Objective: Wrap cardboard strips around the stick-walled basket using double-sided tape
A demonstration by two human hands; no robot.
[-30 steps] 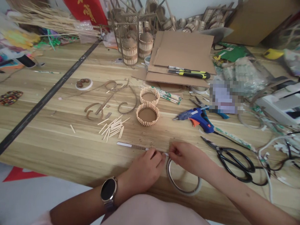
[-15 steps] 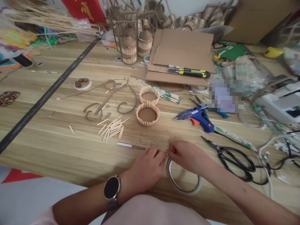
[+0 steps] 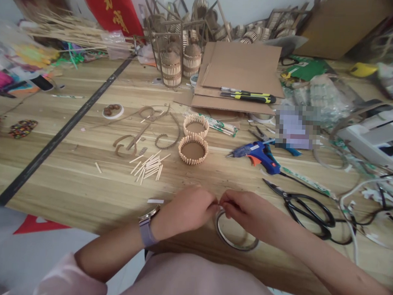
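One head-worn camera looks forward and down over hands (image 3: 192,208) and table (image 3: 65,173).

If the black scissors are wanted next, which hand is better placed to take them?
Likely the right hand: the black scissors lie just beyond its forearm, while the left hand is farther away, on the forearm's other side.

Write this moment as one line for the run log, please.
left hand, right hand: close together, grip unclear | tape roll: near right hand | white strip: near left hand
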